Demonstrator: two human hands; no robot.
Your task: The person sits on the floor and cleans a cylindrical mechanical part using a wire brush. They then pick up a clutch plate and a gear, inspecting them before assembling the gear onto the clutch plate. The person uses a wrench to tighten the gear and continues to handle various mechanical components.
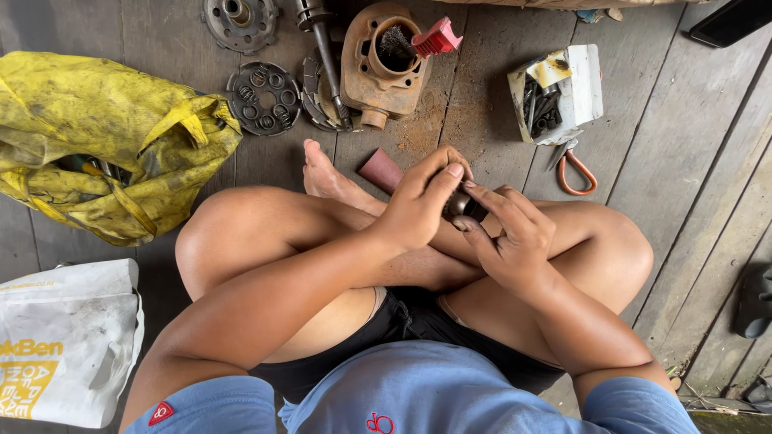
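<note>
Dark metal part, small and round, sits above the crossed legs, pinched between both hands. Left hand wraps over its top, fingers curled down onto it; right hand supports from below and the side, fingers closed on it. Most of the part is hidden; exact shape cannot be told. Risk, as judged: a greasy grip could let it slip and drop to the wooden floor, possibly rolling toward a gap between boards. Rusty cylinder and clutch plate lie ahead, well apart.
</note>
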